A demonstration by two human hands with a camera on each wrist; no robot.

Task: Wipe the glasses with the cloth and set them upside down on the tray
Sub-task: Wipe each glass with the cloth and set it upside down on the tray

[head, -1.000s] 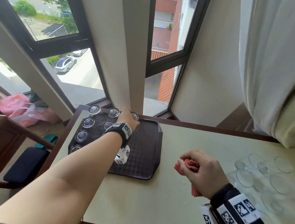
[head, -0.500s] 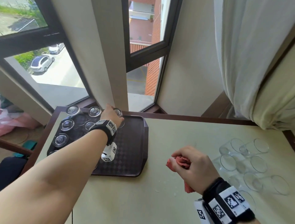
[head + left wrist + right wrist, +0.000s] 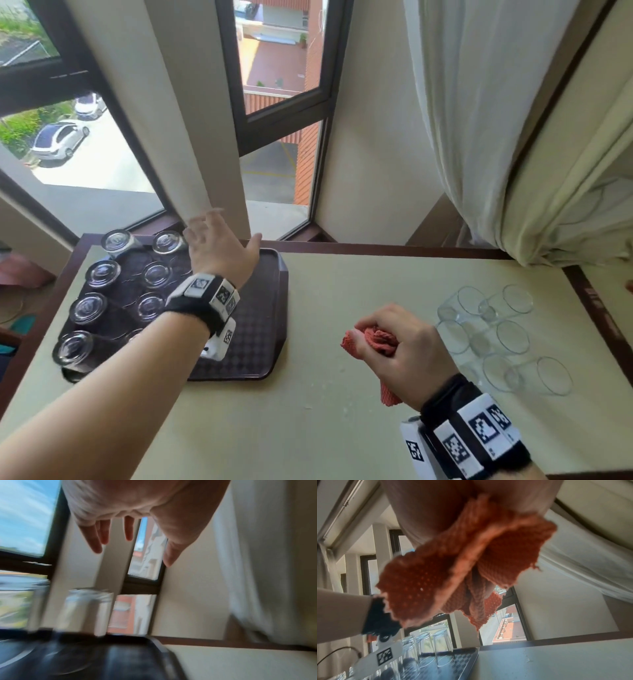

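Eight upside-down glasses [image 3: 102, 273] visible on the tray [image 3: 263, 329]; left hand [image 3: 219, 250] spread wide above it, right hand [image 3: 404, 353] clutching one cloth [image 3: 376, 341]; about six glasses lying sideways [image 3: 496, 335].

Table [image 3: 308, 394]: I am seeing it carrying everything, pale-topped, dark-edged.
Tray [image 3: 270, 308]: lying at its left.
Glasses [image 3: 496, 335]: lying sideways at its right.

Clear glasses [image 3: 102, 275] upside down on dark tray [image 3: 263, 349]; others [image 3: 507, 335] apparently sideways on table; red cloth [image 3: 373, 342] bunched.
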